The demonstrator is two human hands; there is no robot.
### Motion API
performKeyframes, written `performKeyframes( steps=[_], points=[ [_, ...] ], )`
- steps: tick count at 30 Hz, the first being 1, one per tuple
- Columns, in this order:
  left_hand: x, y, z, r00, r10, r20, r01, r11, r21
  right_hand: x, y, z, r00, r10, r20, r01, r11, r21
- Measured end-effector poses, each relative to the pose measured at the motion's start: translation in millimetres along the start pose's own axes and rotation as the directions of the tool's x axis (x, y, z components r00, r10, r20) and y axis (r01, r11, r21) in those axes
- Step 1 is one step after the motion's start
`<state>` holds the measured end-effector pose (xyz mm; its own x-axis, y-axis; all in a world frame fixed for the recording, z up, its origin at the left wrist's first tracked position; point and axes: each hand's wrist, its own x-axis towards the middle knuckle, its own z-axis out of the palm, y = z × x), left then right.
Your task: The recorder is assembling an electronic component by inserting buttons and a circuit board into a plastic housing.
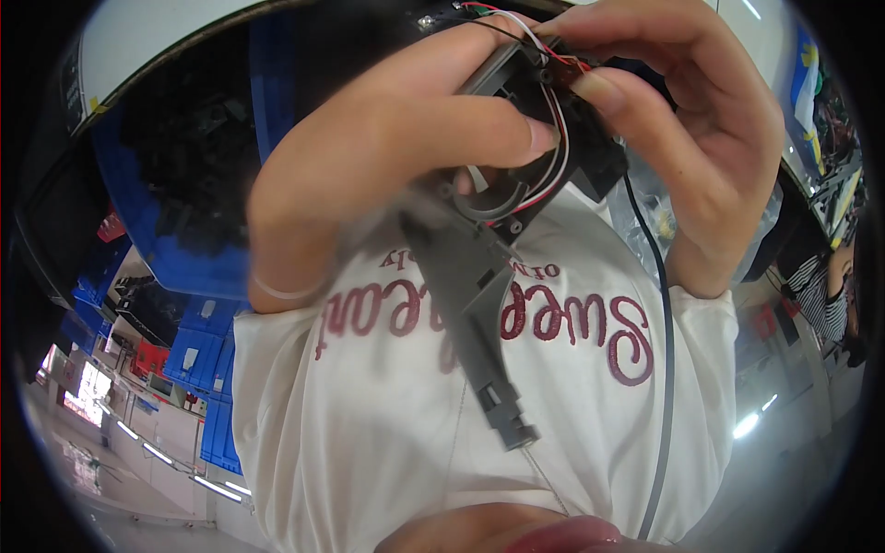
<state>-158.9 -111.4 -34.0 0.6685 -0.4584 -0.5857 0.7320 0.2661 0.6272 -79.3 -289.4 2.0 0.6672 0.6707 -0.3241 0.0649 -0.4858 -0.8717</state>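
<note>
My left hand (433, 138) grips a dark grey plastic housing (590, 147) with a round recess. Its thumb lies inside, over red, white and black wires (564, 157) that curve along the recess. A long, tapering arm (466, 323) of the same grey plastic hangs down from the housing, in front of the white shirt. At the housing's upper end, my right hand (682, 111) pinches a small reddish-brown piece (573, 72) with thin red wires on it between thumb and fingers. Fingers partly cover that piece, so its exact kind does not show. Loose wire ends (475, 11) stick out at the top.
A blue bin (166, 263) full of dark plastic parts stands at the left. Stacked blue crates (198, 346) are beyond it. A black cable (659, 369) runs down on the right, beside a clear plastic bag (761, 221). Another person in a striped top (816, 295) is at far right.
</note>
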Motion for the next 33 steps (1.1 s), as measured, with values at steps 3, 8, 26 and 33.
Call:
performKeyframes(
  steps=[3, 8, 26, 33],
  points=[
    [0.9, -11.1, 3.3, 0.994, 0.086, 0.068, -0.075, 0.985, -0.158, -11.6, 44.5, 25.5, 0.912, -0.331, -0.242, 0.401, 0.844, 0.356],
    [-0.6, -20.5, 15.2, 0.955, 0.293, -0.053, -0.298, 0.932, -0.208, -14.2, 42.5, 19.3, 0.888, -0.426, -0.176, 0.444, 0.892, 0.082],
    [-0.8, -10.6, 24.3, 0.956, 0.28, -0.085, -0.292, 0.894, -0.339, -8.9, 6.4, 8.8, 0.969, -0.193, -0.154, 0.205, 0.976, 0.07],
    [-6.6, -2.8, 29.9, 0.992, 0.05, -0.116, -0.1, 0.874, -0.476, -10.5, 7.2, 8.8, 0.969, -0.198, -0.146, 0.207, 0.977, 0.049]
  ],
)
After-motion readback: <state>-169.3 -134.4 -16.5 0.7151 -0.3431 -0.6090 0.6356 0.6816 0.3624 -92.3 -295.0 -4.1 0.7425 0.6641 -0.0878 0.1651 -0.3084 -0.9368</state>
